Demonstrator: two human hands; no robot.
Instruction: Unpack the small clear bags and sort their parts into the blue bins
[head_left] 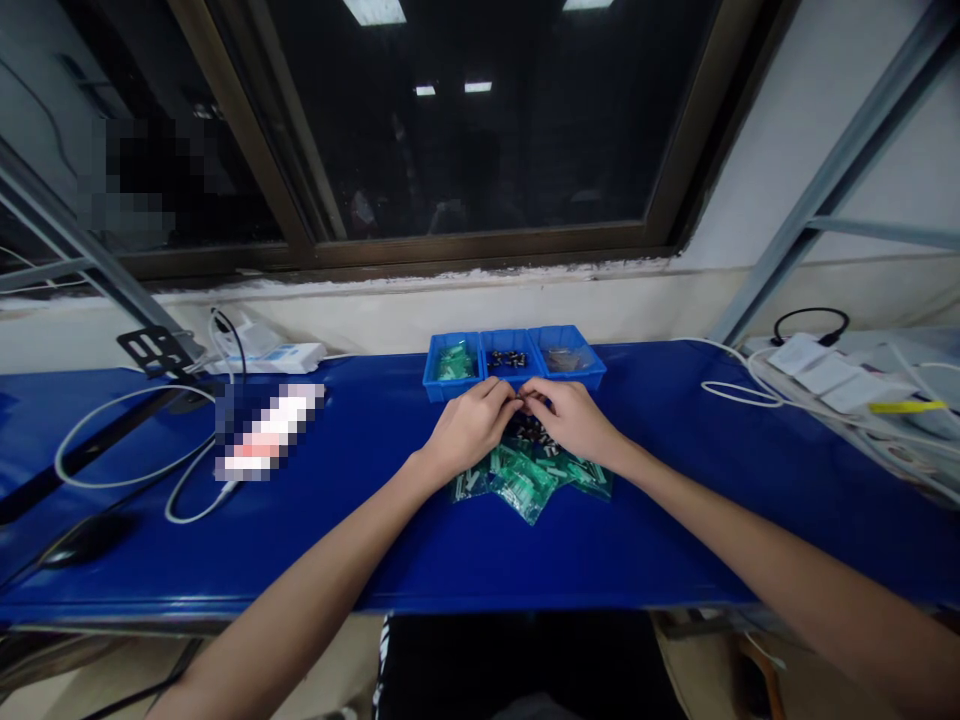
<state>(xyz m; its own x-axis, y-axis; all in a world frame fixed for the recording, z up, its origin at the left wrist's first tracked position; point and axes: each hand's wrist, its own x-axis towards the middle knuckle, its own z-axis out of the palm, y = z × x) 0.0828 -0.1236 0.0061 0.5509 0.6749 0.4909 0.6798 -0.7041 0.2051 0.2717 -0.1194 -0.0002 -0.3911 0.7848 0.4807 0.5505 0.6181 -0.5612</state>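
My left hand (474,424) and my right hand (564,412) meet at the fingertips, just in front of three blue bins. Fingers of both are pinched together; whatever lies between them is too small to make out. Below them is a pile of small black and white parts (531,430), partly covered by my hands. Nearer to me lie green plastic bags (525,482) with small pale pieces inside. The left bin (453,394) holds a green bag, the middle bin (504,340) small dark parts, the right bin (592,381) brownish pieces in what looks like clear plastic.
On the blue table (420,570), a blurred-out phone-like object (274,430) and looped white cables lie at left, beside a power strip (296,358) and a black mouse (84,540). White adapters (817,370) and cables are at right. A window stands behind.
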